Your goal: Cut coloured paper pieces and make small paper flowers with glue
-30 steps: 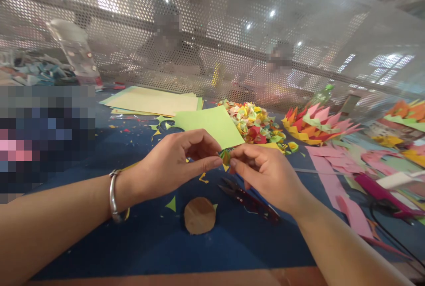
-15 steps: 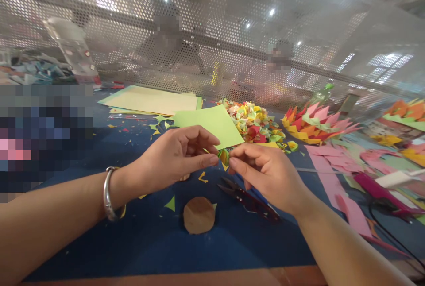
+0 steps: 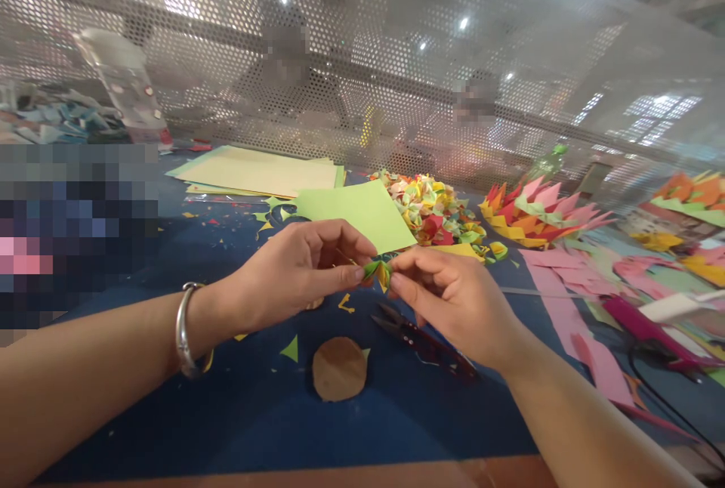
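Between my two hands is a small folded paper piece (image 3: 381,273), green and yellow, pinched at both sides. My left hand (image 3: 303,265), with a silver bangle on its wrist, has thumb and fingers closed on the piece's left edge. From the other side, the thumb and fingertips of my right hand (image 3: 447,291) grip its right edge. Under the right hand lie dark-handled thread snips (image 3: 422,341), partly covered by it. A round brown cardboard disc (image 3: 340,369) rests on the blue table nearer to me. Just behind the hands is a light green paper sheet (image 3: 362,212).
Cream paper sheets (image 3: 260,171) are stacked at the back left. A heap of folded paper pieces (image 3: 430,205) and spiky paper rings (image 3: 544,212) stand behind. To the right are pink strips (image 3: 560,307) and a magenta glue gun (image 3: 651,333) with a black cord.
My left fingers have shifted slightly, and more of the folded paper piece's green side now shows between my fingertips. Everything else lies as before.
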Tool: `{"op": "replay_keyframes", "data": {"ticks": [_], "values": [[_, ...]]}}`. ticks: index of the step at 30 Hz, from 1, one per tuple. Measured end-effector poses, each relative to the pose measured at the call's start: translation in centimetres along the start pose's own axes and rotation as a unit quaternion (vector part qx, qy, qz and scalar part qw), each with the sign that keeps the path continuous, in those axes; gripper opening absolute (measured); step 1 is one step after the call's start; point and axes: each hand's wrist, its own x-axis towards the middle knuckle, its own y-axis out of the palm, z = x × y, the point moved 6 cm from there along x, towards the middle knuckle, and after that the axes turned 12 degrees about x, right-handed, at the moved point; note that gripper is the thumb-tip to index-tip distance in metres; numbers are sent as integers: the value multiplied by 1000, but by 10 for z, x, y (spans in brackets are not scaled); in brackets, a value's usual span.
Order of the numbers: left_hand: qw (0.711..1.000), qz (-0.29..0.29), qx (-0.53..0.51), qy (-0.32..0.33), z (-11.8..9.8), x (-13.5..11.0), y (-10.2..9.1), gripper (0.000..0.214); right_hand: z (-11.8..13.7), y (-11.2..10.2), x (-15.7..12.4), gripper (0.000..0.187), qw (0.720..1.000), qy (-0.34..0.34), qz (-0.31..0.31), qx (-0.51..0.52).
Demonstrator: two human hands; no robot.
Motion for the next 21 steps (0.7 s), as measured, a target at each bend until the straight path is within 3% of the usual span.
{"op": "replay_keyframes", "data": {"ticks": [12, 21], "values": [[998, 3, 44, -32, 6, 0, 1, 18, 11, 7, 0, 7, 994, -82, -20, -75], [998, -4, 59, -38, 4, 0, 2, 11, 12, 8, 1, 6, 991, -86, -48, -88]]}}
